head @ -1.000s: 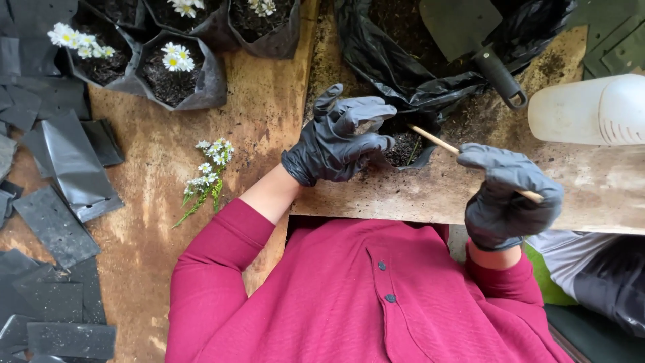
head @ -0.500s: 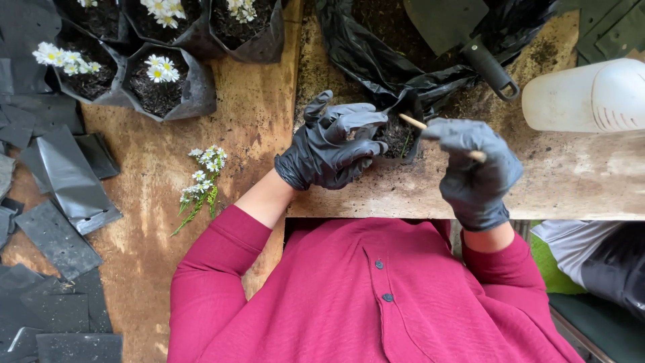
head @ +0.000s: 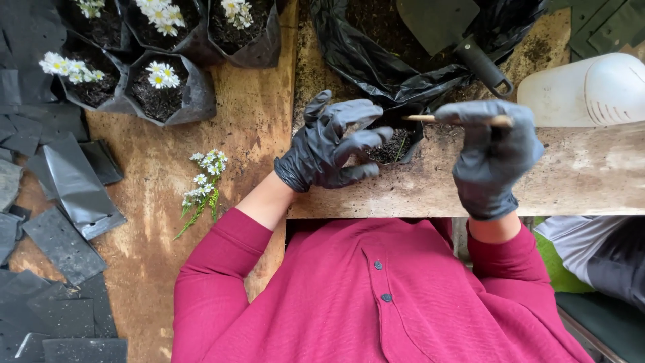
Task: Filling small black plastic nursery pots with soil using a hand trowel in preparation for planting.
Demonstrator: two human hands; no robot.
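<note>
Both my hands wear black gloves. My left hand [head: 329, 144] curls against the side of a small black grow bag [head: 398, 142] filled with dark soil, fingers spread. My right hand [head: 494, 158] grips a thin wooden stick [head: 433, 119], held level, its tip over the small bag's rim. The bag stands on a worn wooden board [head: 430, 188] in front of me.
A big black bag of soil [head: 376, 47] with a green trowel [head: 450, 30] lies behind. A white plastic jug [head: 591, 91] is at right. Potted daisies in black bags [head: 161, 87] stand at upper left, loose daisy sprigs [head: 201, 185] and several flat empty bags [head: 60, 202] on the floor.
My right hand has lifted and turned the stick from slanting into the soil to lying level above the bag. My left hand's fingers have loosened slightly.
</note>
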